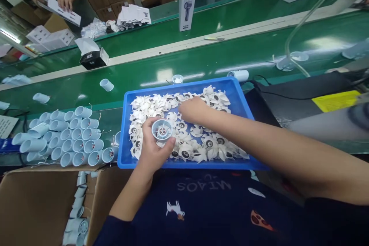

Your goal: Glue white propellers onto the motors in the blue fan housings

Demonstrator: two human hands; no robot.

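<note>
My left hand (154, 152) is closed round a pale blue cylindrical housing (162, 129), held end-up over the front left of a blue tray (241, 98). The tray is filled with several white fan impellers (201, 146). My right hand (193, 109) reaches into the middle of the tray, fingers curled down onto the impellers; whether it grips one is hidden.
A stack of several pale blue housings (66, 136) lies left of the tray. An open cardboard box (37, 203) with more housings sits at the front left. Loose housings (106, 84) lie on the green conveyor belt. Another person's hands (65, 0) hold a flat carton at the far left. A black machine (302, 92) stands to the right.
</note>
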